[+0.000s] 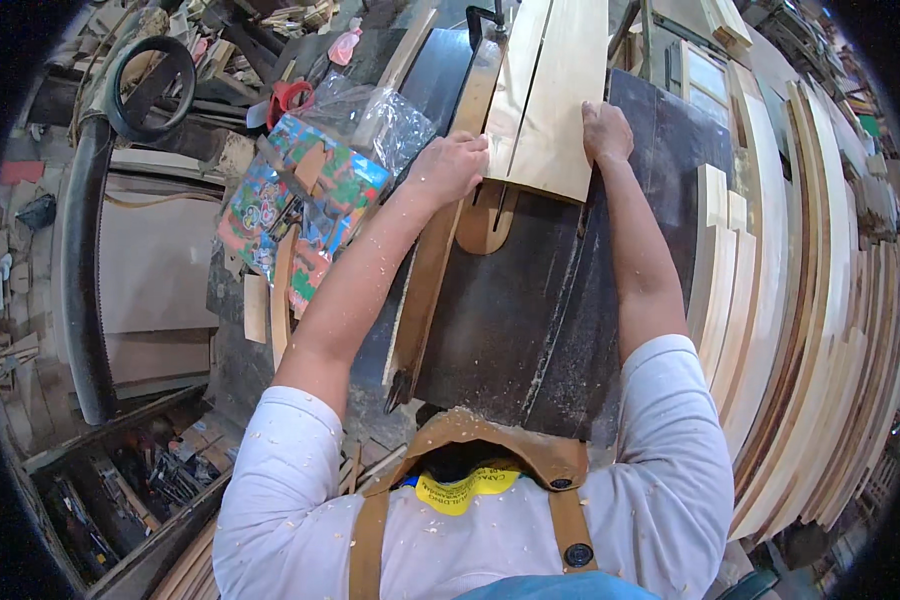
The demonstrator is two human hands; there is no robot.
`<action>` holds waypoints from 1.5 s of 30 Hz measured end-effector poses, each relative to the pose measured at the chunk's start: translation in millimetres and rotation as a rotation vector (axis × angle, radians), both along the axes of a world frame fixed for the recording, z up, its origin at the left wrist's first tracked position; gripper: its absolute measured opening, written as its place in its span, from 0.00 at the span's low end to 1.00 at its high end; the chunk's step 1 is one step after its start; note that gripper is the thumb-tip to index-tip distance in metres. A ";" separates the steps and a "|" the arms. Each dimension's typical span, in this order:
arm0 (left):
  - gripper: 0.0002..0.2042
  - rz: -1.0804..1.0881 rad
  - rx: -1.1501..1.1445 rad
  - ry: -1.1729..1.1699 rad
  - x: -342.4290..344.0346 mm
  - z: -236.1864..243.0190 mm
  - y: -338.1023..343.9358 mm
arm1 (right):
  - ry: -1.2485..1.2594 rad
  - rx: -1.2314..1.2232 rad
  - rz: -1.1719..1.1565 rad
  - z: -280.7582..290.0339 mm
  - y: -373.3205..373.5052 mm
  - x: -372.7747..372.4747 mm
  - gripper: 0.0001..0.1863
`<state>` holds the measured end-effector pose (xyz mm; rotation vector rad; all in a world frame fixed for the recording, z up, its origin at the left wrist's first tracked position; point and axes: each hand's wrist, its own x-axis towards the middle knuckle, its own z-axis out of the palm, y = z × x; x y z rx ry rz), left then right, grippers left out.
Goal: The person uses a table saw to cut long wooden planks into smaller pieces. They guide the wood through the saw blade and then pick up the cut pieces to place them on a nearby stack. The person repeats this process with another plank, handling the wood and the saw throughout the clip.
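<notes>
A pale wooden board [560, 120] lies on a dark saw table [490, 320], split lengthwise by a long dark slit. Left of the slit runs a narrower strip [513, 85]. My left hand [452, 168] is closed at the near end of this strip, beside a long wooden fence [428, 310]; its fingertips are partly hidden. My right hand [607, 132] grips the right edge of the wider board near its near corner. Just in front of the board's end, a rounded wooden insert [482, 235] with a narrow slot shows in the table top.
A black clamp [482, 20] sits at the fence's far end. On the left lie a colourful printed sheet [260, 200], clear plastic [395, 125], red-handled scissors [290, 100] and a large curved handsaw [88, 260]. Stacked timber strips [770, 300] line the right side. A tool drawer [130, 490] stands lower left.
</notes>
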<state>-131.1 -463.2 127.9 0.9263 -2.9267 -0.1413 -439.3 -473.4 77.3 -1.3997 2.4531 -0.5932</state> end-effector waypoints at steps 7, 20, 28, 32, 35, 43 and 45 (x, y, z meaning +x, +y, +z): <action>0.12 0.023 -0.052 0.073 -6.4 -3.5 -9.9 | -0.024 0.001 0.006 2.2 -6.5 -1.5 0.27; 0.18 0.437 0.086 0.674 12.6 84.7 53.0 | -0.241 0.013 0.012 15.6 -12.7 -25.8 0.28; 0.08 0.593 0.735 0.919 42.5 82.6 233.1 | -0.314 0.028 0.058 55.2 60.4 0.5 0.28; 0.07 0.578 0.972 0.946 32.7 85.9 309.9 | -0.324 -0.020 0.053 50.9 133.4 10.4 0.27; 0.09 0.615 1.004 0.940 39.1 73.2 359.1 | -0.333 -0.043 0.062 55.7 203.1 27.9 0.26; 0.16 0.698 0.796 0.922 73.5 6.5 486.2 | -0.338 -0.118 0.107 52.9 429.1 105.7 0.22; 0.17 0.664 0.754 0.830 82.8 -0.4 519.5 | -0.435 -0.107 0.066 55.7 482.6 130.4 0.21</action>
